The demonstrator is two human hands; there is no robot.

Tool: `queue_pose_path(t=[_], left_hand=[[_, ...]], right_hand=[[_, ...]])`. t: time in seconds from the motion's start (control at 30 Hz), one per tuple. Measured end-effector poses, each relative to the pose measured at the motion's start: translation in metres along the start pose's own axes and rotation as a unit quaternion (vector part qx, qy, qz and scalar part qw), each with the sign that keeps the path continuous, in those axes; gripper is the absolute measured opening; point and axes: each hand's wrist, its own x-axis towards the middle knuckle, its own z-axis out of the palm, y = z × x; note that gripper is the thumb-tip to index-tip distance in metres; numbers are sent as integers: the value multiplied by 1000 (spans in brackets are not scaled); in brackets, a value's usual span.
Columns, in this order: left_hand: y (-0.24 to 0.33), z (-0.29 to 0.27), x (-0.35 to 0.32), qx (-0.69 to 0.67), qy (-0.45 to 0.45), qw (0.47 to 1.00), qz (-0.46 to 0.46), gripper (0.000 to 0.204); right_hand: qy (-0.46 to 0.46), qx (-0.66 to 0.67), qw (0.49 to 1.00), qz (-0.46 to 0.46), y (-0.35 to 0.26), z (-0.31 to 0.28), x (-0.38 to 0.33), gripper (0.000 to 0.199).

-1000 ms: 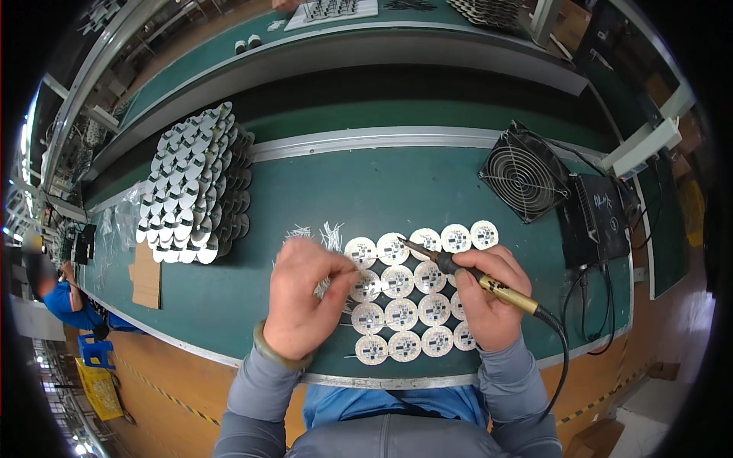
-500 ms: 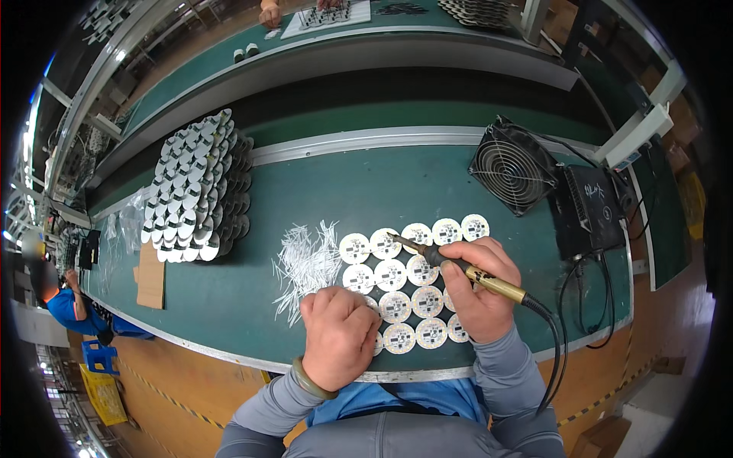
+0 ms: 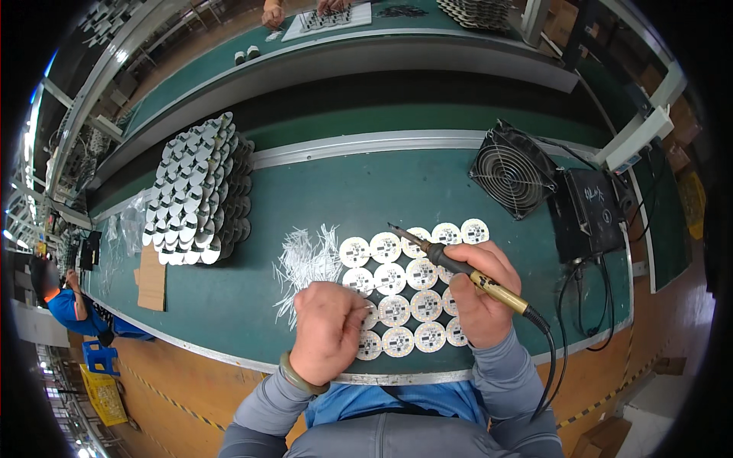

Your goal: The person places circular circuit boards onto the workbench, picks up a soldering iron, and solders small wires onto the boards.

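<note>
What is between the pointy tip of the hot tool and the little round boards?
Nothing visible. The right hand holds the soldering iron, its tip over the round boards with no object between. The left hand rests at their left edge.

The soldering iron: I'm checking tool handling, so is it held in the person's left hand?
No, the soldering iron is gripped in the right hand, while the left hand rests by the round circuit boards.

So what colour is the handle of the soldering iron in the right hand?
Black grip with a brass-gold collar on the soldering iron, held in the right hand; head view.
</note>
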Motion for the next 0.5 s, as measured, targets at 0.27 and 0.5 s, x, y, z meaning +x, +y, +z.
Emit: queue_pose_path(t=[0.27,0.5], left_hand=[[4,-3,-3,13,20,999,24,16],[20,12,-7,153,10,984,87,18]], right_hand=[[-13,8,1000,18,-1,-1,-3,29],[-18,5,1000,19,-2,-1,-1,27]])
